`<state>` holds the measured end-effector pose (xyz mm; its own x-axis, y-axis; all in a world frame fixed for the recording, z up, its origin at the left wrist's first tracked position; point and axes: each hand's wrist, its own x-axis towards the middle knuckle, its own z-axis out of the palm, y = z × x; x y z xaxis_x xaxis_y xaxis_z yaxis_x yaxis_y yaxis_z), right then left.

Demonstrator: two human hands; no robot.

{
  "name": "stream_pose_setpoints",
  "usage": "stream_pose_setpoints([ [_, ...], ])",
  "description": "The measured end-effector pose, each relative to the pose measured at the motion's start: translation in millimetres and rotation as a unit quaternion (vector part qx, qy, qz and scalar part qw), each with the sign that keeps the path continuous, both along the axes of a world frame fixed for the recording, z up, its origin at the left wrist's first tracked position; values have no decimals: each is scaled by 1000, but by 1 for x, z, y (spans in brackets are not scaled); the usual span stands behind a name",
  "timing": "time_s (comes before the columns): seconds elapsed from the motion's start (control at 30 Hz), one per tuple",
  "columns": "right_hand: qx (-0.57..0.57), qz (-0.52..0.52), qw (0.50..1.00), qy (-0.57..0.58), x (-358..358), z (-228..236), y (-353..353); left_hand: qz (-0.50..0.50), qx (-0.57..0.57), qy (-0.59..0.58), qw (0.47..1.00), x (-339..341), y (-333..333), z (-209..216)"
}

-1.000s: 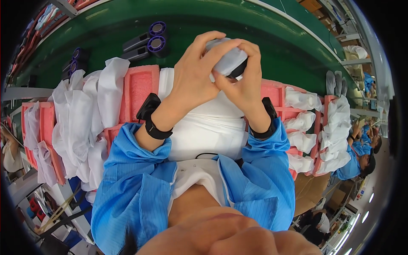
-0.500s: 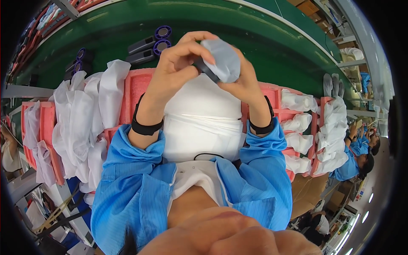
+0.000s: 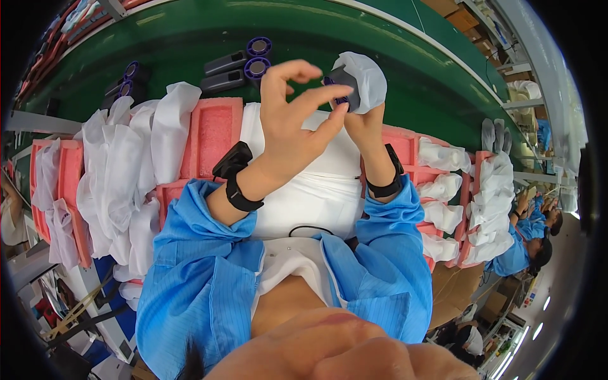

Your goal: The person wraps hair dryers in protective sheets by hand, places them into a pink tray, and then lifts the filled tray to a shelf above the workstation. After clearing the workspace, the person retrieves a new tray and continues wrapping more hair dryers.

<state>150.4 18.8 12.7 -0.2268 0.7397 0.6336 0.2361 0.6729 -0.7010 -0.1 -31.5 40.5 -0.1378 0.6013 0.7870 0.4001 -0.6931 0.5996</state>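
Observation:
In my right hand (image 3: 366, 124) is a dark grey device with a purple-rimmed end (image 3: 345, 88), partly inside a thin white bag (image 3: 368, 75). The bag covers its far and right side; the grey body shows on the left. My left hand (image 3: 292, 117) is open just left of it, with fingers spread and fingertips near the purple rim. Whether those fingertips touch it I cannot tell. Below both hands lies a stack of flat white bags (image 3: 303, 201).
On the green work surface (image 3: 171, 47) lie dark grey devices with purple rings (image 3: 235, 68), and more (image 3: 123, 83) farther left. Pink foam trays (image 3: 215, 136) stand at both sides, with white-bagged items at left (image 3: 117, 171) and right (image 3: 443, 215). Co-workers (image 3: 516, 253) sit far right.
My left hand has let go of the bagged device and opened. The right hand has carried it slightly right and turned it, so the purple-rimmed end now shows. The loose devices appear farther right.

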Motion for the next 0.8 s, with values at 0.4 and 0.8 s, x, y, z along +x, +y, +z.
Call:
stream_pose_setpoints([
  [0.4,62,-60,995,-42,0,-2,-9,-15,-6,-38,999,7,-14,14],
  [0.8,-255,69,964,-39,-9,34,-38,-113,-188,-147,965,-31,3,11],
])
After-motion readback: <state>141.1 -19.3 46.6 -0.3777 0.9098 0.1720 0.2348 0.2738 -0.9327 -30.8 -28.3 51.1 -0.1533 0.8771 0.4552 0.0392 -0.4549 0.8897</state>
